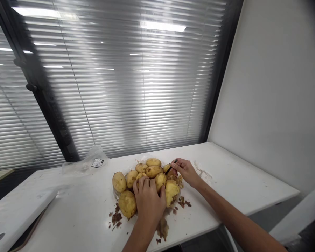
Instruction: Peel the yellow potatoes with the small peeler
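Note:
Several yellow potatoes (127, 204) lie in a close heap on a clear plastic bag, some with brown patches. My left hand (150, 199) reaches over the front of the heap, its fingers curled round a potato (160, 181) mostly hidden by the hand. At the heap's right side, my right hand (186, 170) pinches a thin black tool (171, 169), its end close to a potato; its exact kind is unclear. A pale, bare-looking potato (172, 192) sits just right of my left hand. Brown peelings (116, 217) are scattered around the heap.
The potatoes rest on a white table (81, 210). A crumpled clear bag with a label (97, 162) lies at the back left, and a white flat device (23, 217) at the left edge. Window blinds (136, 87) stand behind, a white wall (273, 87) to the right.

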The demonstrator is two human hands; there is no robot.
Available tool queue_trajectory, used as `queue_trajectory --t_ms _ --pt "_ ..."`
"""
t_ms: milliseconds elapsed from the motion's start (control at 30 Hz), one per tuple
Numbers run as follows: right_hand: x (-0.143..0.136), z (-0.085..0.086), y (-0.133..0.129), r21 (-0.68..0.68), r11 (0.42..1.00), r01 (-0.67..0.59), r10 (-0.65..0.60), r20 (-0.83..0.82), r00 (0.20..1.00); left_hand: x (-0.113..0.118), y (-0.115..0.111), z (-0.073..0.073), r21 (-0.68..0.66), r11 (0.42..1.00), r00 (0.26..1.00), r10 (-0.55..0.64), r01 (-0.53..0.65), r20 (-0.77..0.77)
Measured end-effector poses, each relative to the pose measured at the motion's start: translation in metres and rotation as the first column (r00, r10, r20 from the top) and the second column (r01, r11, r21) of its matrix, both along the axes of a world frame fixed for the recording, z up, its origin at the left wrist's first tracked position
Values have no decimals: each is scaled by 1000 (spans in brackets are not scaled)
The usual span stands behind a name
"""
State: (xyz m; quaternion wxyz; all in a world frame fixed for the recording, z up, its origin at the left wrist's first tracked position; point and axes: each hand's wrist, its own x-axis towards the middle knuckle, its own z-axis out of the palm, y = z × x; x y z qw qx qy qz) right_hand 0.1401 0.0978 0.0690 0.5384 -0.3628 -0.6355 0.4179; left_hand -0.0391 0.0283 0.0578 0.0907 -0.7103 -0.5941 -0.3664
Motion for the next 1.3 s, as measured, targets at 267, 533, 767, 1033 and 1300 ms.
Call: queue_trajectory --t_ms 267,533,767,1033,1300 --pt "1 -2 1 -4 1000 -4 4 10 1000 -2 0 -3 -1 1000 1000 -9 9 2" --pt "-4 -1 -4 4 1000 -3 3 48 999 -1 1 -3 -4 1000 1000 -10 10 15" --pt "0 7 1 29 997 72 -73 71 995 -2 -1 -3 -8 1000 1000 -18 18 7" --pt "-10 17 -13 40 995 88 -92 125 988 -1 0 -2 6 1000 999 -22 22 24" --pt "3 10 7 -81 986 147 -142 64 988 -3 1 -9 41 999 998 -34 32 50"
